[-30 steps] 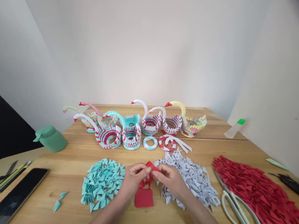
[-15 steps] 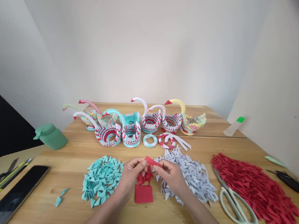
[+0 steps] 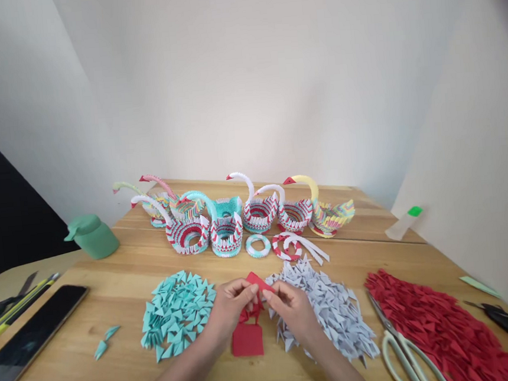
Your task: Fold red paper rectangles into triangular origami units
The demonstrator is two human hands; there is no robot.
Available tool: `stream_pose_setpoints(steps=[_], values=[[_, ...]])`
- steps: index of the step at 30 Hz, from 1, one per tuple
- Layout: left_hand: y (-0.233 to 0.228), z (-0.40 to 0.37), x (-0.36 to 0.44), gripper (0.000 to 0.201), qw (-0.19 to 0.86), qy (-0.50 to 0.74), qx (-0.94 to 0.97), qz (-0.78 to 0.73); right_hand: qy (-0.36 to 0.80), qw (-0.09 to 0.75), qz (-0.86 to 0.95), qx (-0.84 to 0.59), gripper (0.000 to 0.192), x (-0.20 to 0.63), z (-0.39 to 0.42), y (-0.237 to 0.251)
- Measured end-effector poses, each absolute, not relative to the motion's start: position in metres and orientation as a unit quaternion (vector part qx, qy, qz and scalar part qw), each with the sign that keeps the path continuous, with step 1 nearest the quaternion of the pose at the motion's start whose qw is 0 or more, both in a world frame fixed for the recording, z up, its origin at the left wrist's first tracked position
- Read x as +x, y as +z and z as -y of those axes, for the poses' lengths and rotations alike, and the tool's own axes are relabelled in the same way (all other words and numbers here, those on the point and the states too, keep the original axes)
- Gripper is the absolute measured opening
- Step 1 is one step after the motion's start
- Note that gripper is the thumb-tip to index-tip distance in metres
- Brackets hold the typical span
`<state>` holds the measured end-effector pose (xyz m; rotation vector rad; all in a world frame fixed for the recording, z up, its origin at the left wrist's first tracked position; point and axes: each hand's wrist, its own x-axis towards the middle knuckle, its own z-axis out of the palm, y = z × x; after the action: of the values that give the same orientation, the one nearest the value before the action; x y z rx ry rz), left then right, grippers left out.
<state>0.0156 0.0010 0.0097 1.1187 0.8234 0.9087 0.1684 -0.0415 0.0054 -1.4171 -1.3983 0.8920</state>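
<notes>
- Fingertips of the left hand (image 3: 231,304) and right hand (image 3: 290,303) meet over the middle of the table (image 3: 119,380), pinching between them a small red paper piece (image 3: 257,281); both grips are narrow, closed on its two ends, likely so a fold can be pressed in.
- Red paper stack (image 3: 247,339) lies flat right under the hands, with a few folded red bits (image 3: 252,314) just above it, close enough to be within easy reach.
- Teal triangle pile (image 3: 176,313) sits just left of the left hand, and the white triangle pile (image 3: 326,306) lies under and beside the right wrist.
- Red triangle pile (image 3: 435,329) spreads far right, with scissors (image 3: 406,352) between it and the white pile.
- Paper swans (image 3: 238,215) stand in a row at the back, well apart from the hands.
- Phone (image 3: 31,337) and green bottle (image 3: 91,235) sit off to the left; nothing blocks the hands.
</notes>
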Motion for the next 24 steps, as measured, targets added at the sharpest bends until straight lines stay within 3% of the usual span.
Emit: stream_pose_setpoints(steps=[5, 9, 16, 24], values=[[0.007, -0.006, 0.012, 0.037, 0.7, 0.426, 0.454, -0.351, 0.349, 0.462, 0.575, -0.578, 0.036, 0.176, 0.04, 0.011], [0.006, -0.008, 0.009, 0.034, 0.726, 0.404, 0.452, -0.324, 0.245, 0.499, 0.584, -0.592, 0.019, 0.185, 0.038, 0.014], [0.009, -0.005, 0.008, 0.034, 0.724, 0.324, 0.522, -0.314, 0.103, 0.449, 0.764, -0.451, 0.02, 0.188, 0.038, 0.02], [0.019, 0.001, 0.005, 0.019, 0.413, 0.267, 0.797, -0.351, 0.186, 0.445, 0.729, -0.486, 0.011, 0.189, 0.039, 0.021]])
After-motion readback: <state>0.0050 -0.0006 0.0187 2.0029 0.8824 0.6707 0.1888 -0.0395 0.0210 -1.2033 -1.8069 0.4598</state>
